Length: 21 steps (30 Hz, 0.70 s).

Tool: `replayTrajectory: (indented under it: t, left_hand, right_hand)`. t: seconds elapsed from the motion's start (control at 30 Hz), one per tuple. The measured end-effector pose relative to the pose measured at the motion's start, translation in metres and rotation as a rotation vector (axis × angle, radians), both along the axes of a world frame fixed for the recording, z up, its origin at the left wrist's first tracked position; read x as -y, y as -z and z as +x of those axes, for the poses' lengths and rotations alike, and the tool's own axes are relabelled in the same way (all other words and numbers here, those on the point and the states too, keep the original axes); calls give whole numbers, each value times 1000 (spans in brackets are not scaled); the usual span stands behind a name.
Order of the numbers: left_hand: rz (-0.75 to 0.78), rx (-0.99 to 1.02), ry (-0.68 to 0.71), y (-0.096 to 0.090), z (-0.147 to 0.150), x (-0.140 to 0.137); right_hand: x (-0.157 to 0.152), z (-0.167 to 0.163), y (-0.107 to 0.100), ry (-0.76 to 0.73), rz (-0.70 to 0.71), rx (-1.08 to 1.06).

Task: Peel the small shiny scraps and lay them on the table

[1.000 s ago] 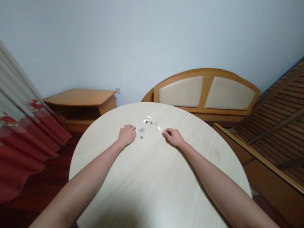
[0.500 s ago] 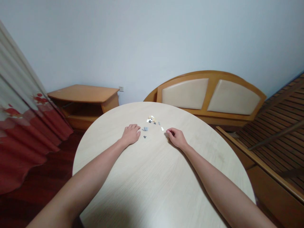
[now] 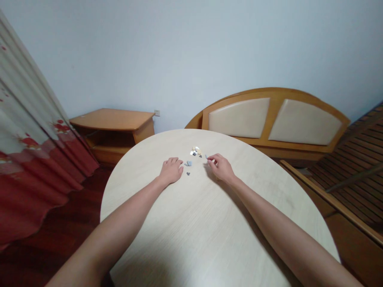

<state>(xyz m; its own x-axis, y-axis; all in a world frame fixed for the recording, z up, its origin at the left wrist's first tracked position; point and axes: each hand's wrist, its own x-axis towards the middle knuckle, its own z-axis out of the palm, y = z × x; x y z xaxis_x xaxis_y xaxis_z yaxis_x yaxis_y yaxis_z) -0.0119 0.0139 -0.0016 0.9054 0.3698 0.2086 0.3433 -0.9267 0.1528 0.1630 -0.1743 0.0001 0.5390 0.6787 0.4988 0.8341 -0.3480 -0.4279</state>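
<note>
Grip, right hand [image 3: 220, 167]: thumb and forefinger pinch narrow at the fingertips [image 3: 210, 160], around what looks like one tiny pale piece; it is too small to say for certain that it is held.
Grip, left hand [image 3: 171, 170]: no grip at all, palm down and flat on the worktop, fingers loosely curled, holding nothing.
Worktop [image 3: 209, 239]: round, pale wood grain, both forearms lying across it from the near edge.
Far cluster [image 3: 196, 151]: small tan, white and grey pieces bunched together, just beyond and slightly left of the right fingertips, nearer that hand than the left one.
Grey piece [image 3: 189, 163]: lies between the two hands, just beside the left fingertips, apart from the cluster.
Dark speck [image 3: 188, 173]: smallest loose bit, nearer to the person than the grey piece, close to the left hand.
Key relation: the pieces sit in the gap between the hands; the cluster lies ahead of the right pinch, the two loose greys to the right of the left hand.
Long axis: pieces too small to tell.
</note>
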Motion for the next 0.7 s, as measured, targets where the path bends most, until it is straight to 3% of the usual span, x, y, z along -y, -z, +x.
replayTrajectory:
  t: [0.2, 0.3, 0.7]
  left_hand:
    - [15, -6, 4, 1, -1, -1]
    - [8, 0, 0, 2, 1, -2]
    - [-3, 18, 20, 2, 1, -3]
  right_hand:
    - [-57, 11, -7, -11, -361, 120]
    - [-76, 11, -3, 25, -451, 119]
    - [-83, 10, 6, 125, -309, 140]
